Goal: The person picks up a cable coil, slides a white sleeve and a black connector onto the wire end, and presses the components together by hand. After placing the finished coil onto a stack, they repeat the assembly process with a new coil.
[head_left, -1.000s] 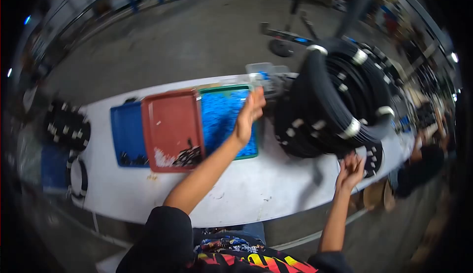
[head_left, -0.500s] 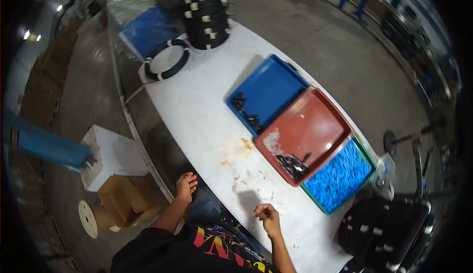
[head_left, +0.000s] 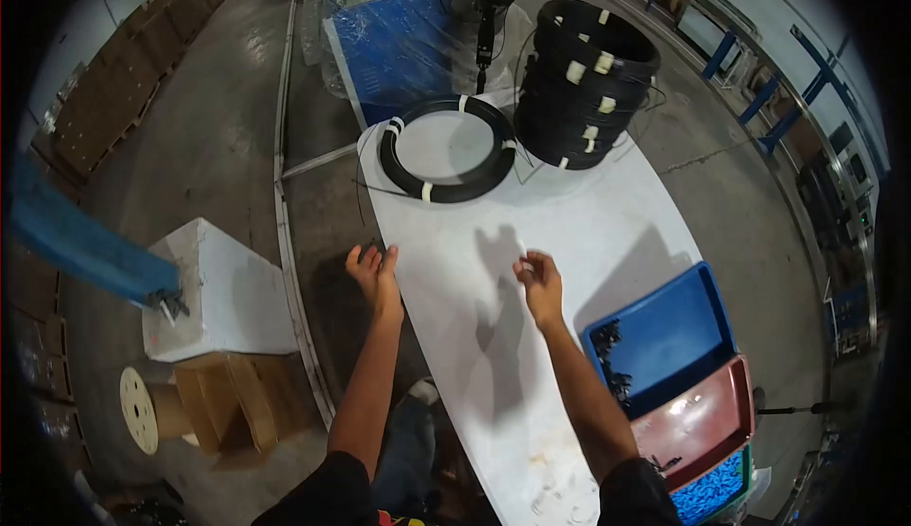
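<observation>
My left hand [head_left: 377, 277] is raised beside the left edge of the white table [head_left: 446, 279], its fingers apart and nothing seen in them. Over the tabletop, my right hand [head_left: 541, 287] is closed in a pinch, with a small white piece [head_left: 521, 247] showing at the fingertips; its kind is too small to tell. Beyond both hands, a black coil of cable or tubing [head_left: 489, 177], bound with white tape, lies flat at the table's far end. To its right stands a stack of similar black coils [head_left: 569, 99]. Neither hand touches the coils.
A blue tray [head_left: 664, 336] with black pieces, a reddish tray [head_left: 707, 422] and a green tray [head_left: 747, 469] of blue pieces line the table's right side. A fan [head_left: 486, 32] stands behind the coils. On the left are a white block [head_left: 237, 289], cardboard box [head_left: 232, 403] and spool [head_left: 139, 410].
The view has swung toward the table's coil end, so the coils appear nearer and the trays lower right. Both hands have reached forward; the right has moved from near the trays toward the coils.
</observation>
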`<state>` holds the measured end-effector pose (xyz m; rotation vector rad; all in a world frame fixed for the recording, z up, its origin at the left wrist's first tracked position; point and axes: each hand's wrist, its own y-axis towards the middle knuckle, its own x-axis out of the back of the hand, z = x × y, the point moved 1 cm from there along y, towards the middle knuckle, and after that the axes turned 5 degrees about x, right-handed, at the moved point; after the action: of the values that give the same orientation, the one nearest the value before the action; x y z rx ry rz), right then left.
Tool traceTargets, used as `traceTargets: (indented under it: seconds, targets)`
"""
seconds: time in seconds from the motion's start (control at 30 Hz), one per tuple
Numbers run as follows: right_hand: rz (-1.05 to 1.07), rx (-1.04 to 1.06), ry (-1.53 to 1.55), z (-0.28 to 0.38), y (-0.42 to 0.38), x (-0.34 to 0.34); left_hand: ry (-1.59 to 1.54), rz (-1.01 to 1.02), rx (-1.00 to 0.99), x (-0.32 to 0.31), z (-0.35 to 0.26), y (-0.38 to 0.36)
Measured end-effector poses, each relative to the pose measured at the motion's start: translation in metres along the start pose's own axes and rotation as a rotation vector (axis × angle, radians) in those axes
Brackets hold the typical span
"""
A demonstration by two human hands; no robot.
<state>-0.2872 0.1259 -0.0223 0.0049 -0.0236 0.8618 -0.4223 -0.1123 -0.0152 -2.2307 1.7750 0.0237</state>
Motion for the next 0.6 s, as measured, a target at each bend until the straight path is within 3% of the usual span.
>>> traceTargets:
  seconds: [0.2, 0.27, 0.3, 0.37, 0.43, 0.5, 0.6]
  targets:
    - [-0.166, 0.001, -0.21, -0.011, 0.157, -0.086, 0.097, 0.109, 0.184, -0.103, -0.014, 0.128]
    - [-0.144, 0.112, -0.384, -0.029, 0.198, -0.097, 0.277, 0.096, 0.017, -0.127, 0.001, 0.159]
    - [-0.149, 0.109, -0.388, -0.026, 0.206, -0.102, 0.277, 0.101, 0.022, -0.136, -0.002, 0.164]
    - [-0.316, 0.063, -0.493, -0.012, 0.22, -0.114, 0.506, -0.081, 0.137, -0.15, -0.019, 0.166]
    - [-0.374, 0.13, -0.479, -0.018, 0.232, -0.117, 0.525, -0.116, 0.106, -0.157, -0.012, 0.172]
    - [-0.37, 0.117, -0.314, -0.024, 0.239, -0.114, 0.563, -0.113, -0.079, -0.155, 0.008, 0.181]
    - [-0.42, 0.288, -0.284, -0.032, 0.233, -0.111, 0.432, -0.053, -0.12, -0.145, 0.015, 0.186]
